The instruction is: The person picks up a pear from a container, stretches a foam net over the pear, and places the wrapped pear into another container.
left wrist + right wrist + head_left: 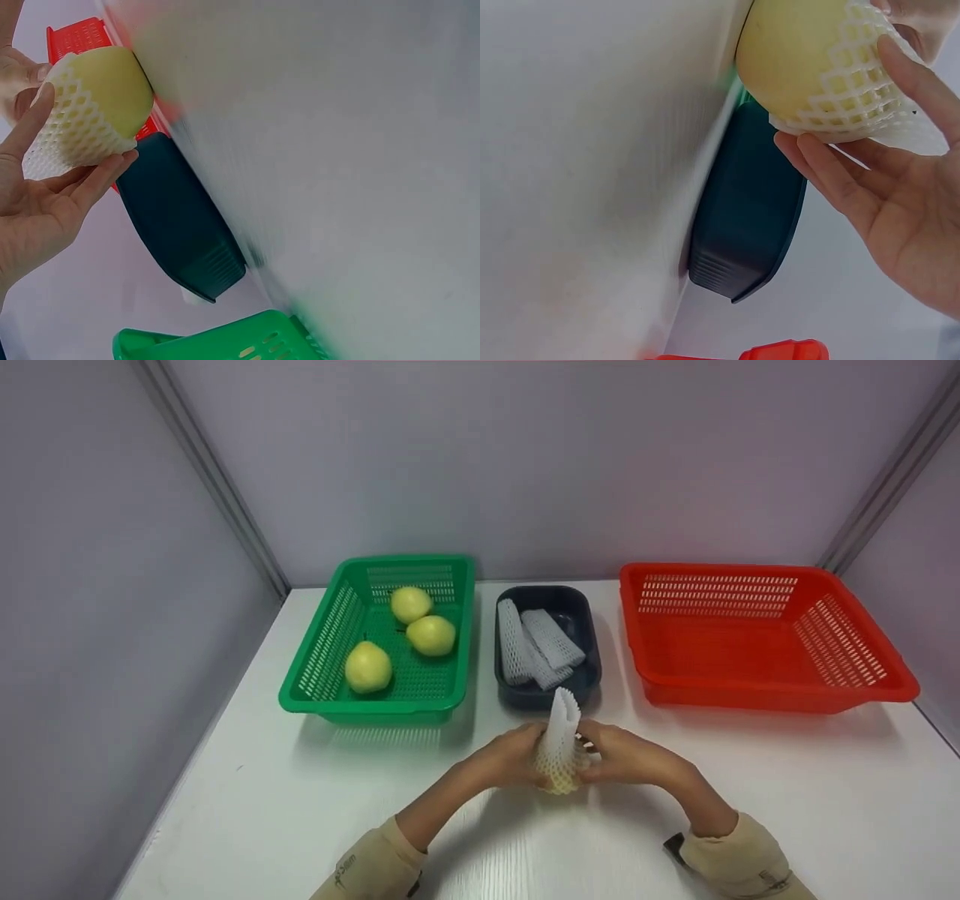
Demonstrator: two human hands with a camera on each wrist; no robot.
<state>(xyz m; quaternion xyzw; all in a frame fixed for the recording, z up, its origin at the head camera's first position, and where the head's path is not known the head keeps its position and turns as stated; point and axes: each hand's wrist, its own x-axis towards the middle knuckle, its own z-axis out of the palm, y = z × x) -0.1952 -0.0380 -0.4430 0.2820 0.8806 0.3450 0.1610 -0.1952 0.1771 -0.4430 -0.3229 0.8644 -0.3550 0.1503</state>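
Note:
A yellow pear stands on the white table with a white foam net drawn over its upper part. In both wrist views the pear's lower part is bare, while the net's narrow end sticks up above it in the head view. My left hand grips the netted pear from the left, thumb and fingers on the mesh. From the other side my right hand holds the net in the same manner, its fingertips at the net's lower rim in the right wrist view.
Behind the hands, a dark box holds several folded foam nets. At the left is a green basket with three pears. A red basket sits at the right. Grey panels enclose the table's back and sides.

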